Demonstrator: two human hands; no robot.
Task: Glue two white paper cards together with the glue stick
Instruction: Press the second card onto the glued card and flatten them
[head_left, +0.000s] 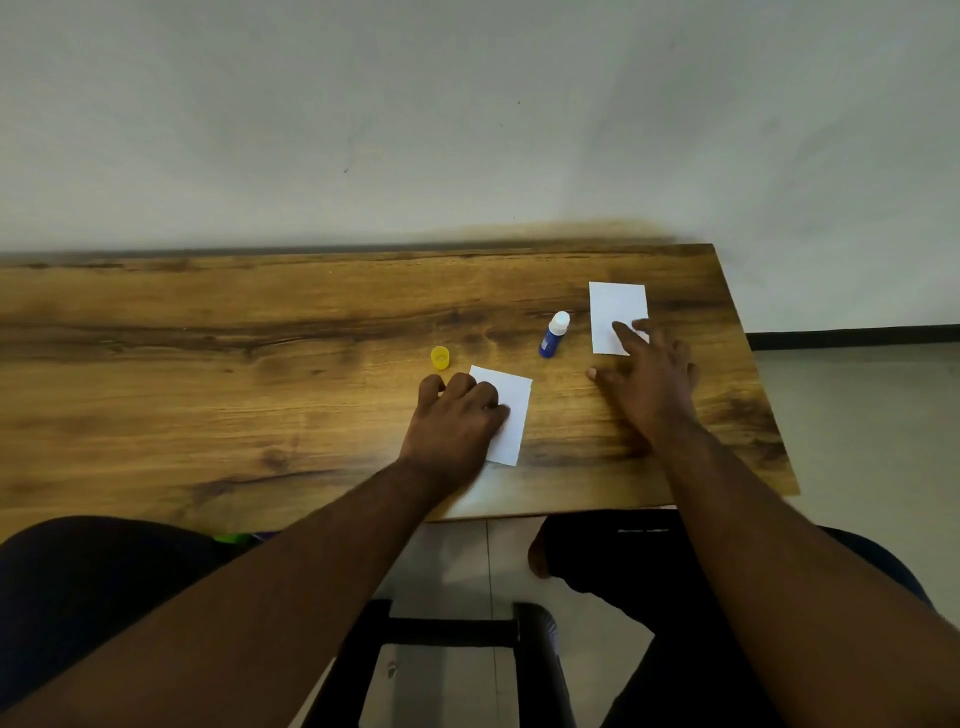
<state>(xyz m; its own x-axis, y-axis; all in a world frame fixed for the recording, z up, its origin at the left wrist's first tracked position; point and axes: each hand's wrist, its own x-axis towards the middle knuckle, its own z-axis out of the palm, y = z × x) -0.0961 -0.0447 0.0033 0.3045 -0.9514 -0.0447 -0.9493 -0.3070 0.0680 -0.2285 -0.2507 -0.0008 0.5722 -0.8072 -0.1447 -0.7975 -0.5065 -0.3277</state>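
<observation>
Two white paper cards lie flat on the wooden table (208, 364). The near card (511, 410) is under my left hand (454, 421), whose curled fingers press on its left half. The far card (615, 312) lies further back on the right; the spread fingers of my right hand (644, 379) rest on its near right corner. Between the cards stands a blue glue stick (553, 335) with a white tip, uncapped. Its yellow cap (440, 357) sits apart on the table, just beyond my left hand.
The table's right edge runs close to the far card, and its front edge is just below my wrists. A plain wall stands behind the table. Below the table are my knees, a black frame (447, 629) and tiled floor.
</observation>
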